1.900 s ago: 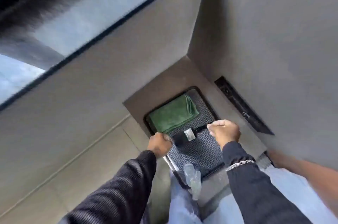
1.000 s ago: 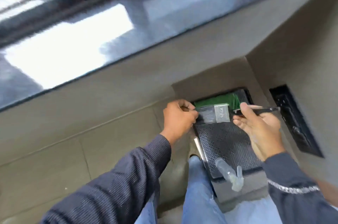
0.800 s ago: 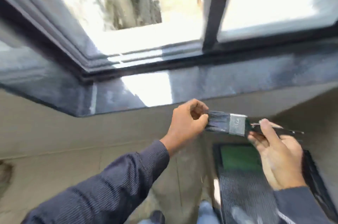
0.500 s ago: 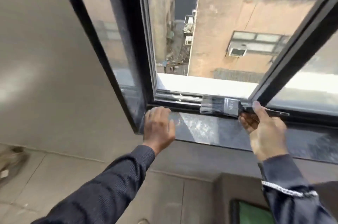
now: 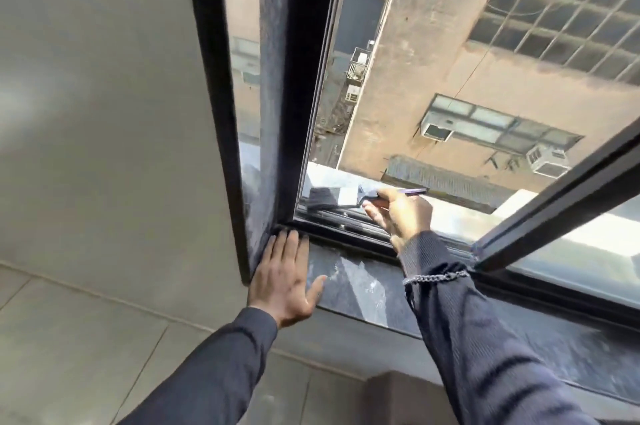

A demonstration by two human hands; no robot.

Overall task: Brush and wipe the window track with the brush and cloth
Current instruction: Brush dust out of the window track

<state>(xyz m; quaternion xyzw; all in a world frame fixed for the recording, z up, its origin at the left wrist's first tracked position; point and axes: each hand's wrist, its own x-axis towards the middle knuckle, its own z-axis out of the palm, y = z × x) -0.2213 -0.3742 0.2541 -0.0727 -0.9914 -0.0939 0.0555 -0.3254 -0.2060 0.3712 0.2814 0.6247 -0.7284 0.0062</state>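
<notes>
Windowsill under left hand

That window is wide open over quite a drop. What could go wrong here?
The brush, held in the right hand at the open window's edge, might slip and fall outside. Brushed dust may scatter onto the dark sill, where the left hand lies flat. The cloth is out of view.

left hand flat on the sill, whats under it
The left hand lies palm down, fingers spread, on the dark polished stone window sill, by the black window frame's corner. Bare sill shows around it; whatever is beneath the palm is covered.
</notes>
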